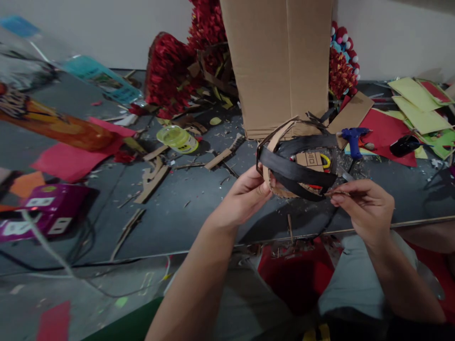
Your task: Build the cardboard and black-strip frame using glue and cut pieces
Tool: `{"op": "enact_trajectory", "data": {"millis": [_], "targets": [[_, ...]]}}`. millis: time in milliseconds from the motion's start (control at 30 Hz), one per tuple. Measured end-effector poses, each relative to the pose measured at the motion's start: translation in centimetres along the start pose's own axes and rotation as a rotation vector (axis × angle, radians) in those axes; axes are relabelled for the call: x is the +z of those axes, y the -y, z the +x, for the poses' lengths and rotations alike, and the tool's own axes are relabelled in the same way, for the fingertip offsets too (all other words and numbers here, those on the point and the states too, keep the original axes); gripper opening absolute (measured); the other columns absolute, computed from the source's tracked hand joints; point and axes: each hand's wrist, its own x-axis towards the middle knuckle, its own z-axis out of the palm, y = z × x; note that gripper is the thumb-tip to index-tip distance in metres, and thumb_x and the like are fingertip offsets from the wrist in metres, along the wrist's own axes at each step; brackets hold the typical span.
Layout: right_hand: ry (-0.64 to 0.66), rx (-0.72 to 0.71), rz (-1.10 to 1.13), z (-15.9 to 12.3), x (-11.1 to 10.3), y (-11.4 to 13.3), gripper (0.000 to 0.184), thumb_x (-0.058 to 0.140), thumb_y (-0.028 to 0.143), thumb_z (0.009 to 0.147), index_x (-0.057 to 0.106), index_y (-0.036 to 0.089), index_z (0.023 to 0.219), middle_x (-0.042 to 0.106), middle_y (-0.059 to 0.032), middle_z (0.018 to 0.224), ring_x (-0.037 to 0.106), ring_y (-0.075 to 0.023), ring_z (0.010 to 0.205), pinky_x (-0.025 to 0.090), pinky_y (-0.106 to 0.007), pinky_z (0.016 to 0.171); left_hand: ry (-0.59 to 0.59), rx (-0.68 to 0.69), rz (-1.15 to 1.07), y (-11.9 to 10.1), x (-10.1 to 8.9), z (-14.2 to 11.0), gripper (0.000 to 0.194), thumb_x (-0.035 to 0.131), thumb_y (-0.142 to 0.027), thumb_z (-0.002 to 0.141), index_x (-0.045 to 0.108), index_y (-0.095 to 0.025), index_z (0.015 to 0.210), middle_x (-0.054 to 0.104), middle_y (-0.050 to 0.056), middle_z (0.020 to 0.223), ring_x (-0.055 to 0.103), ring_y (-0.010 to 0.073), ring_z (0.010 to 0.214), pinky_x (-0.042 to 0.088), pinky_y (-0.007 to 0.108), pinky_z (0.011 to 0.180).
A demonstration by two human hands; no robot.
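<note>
A hollow frame of curved cardboard strips (296, 168), several of them black, hangs above the front part of the dark table. My left hand (249, 194) is closed on its left side, thumb against a bare brown strip. At the frame's lower right, my right hand (366, 206) pinches a thin brown strip end with thumb and fingertips; whether that end is joined to the frame I cannot tell. Through the gaps show a cardboard piece (308, 161) with printed marks and something yellow and round (325, 161). Just right of the frame lies a blue glue gun (354, 141).
A tall cardboard panel (280, 66) stands behind the frame. Left are a jar (177, 139), a teal bottle (101, 78), an orange bottle (53, 123) and a purple box (46, 210) with cables. Cardboard scraps (154, 182) litter the table (199, 208); coloured paper (415, 106) lies right.
</note>
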Motion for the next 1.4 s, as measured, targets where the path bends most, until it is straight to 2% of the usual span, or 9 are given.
{"op": "enact_trajectory", "data": {"millis": [133, 300, 533, 833, 1133, 1400], "targets": [[-0.004, 0.029, -0.014, -0.07, -0.1, -0.04, 0.01, 0.076, 0.024, 0.071, 0.069, 0.022, 0.077, 0.072, 0.0011, 0.067, 0.068, -0.0124, 0.058, 0.059, -0.022, 0.055, -0.026, -0.004, -0.007, 0.1, -0.12, 0.04, 0.024, 0.083, -0.032, 0.06, 0.068, -0.02, 0.075, 0.064, 0.0, 0.071, 0.061, 0.0144, 0.069, 0.052, 0.03, 0.07], [0.009, 0.038, 0.029, -0.04, -0.18, -0.02, 0.009, 0.076, 0.024, 0.072, 0.069, 0.022, 0.077, 0.072, 0.0017, 0.069, 0.069, -0.012, 0.06, 0.06, -0.022, 0.056, -0.012, 0.004, -0.003, 0.22, -0.25, 0.03, 0.021, 0.081, -0.032, 0.064, 0.068, -0.02, 0.076, 0.064, 0.0, 0.072, 0.061, 0.015, 0.069, 0.051, 0.032, 0.071], [0.012, 0.037, 0.004, 0.16, 0.13, 0.31, 0.01, 0.077, 0.025, 0.071, 0.068, 0.021, 0.075, 0.072, 0.0011, 0.066, 0.069, -0.0125, 0.058, 0.059, -0.021, 0.055, -0.009, 0.008, -0.002, 0.08, 0.03, 0.08, 0.022, 0.083, -0.033, 0.061, 0.07, -0.021, 0.074, 0.065, 0.0, 0.071, 0.062, 0.0141, 0.068, 0.053, 0.029, 0.068], [0.057, 0.003, -0.007, 0.17, -0.19, 0.11, 0.008, 0.076, 0.022, 0.072, 0.07, 0.023, 0.078, 0.074, 0.0019, 0.07, 0.07, -0.0123, 0.061, 0.06, -0.021, 0.058, -0.035, -0.019, 0.007, 0.33, -0.38, 0.0, 0.021, 0.081, -0.032, 0.064, 0.069, -0.021, 0.077, 0.067, 0.001, 0.077, 0.063, 0.0168, 0.073, 0.052, 0.034, 0.075], [0.088, 0.004, -0.001, 0.06, -0.39, -0.02, 0.009, 0.075, 0.021, 0.073, 0.071, 0.023, 0.08, 0.074, 0.0013, 0.073, 0.07, -0.0127, 0.063, 0.06, -0.023, 0.059, 0.004, -0.017, 0.012, 0.25, -0.22, 0.08, 0.022, 0.081, -0.033, 0.064, 0.069, -0.021, 0.078, 0.066, 0.001, 0.075, 0.063, 0.017, 0.071, 0.052, 0.035, 0.075], [0.059, -0.031, -0.051, 0.18, -0.64, -0.22, 0.01, 0.076, 0.019, 0.072, 0.072, 0.024, 0.08, 0.074, 0.0023, 0.071, 0.069, -0.0113, 0.061, 0.058, -0.02, 0.056, -0.01, 0.037, 0.017, 0.07, -0.25, 0.2, 0.022, 0.083, -0.032, 0.061, 0.067, -0.02, 0.07, 0.062, -0.001, 0.066, 0.059, 0.0127, 0.064, 0.051, 0.028, 0.066]]}}
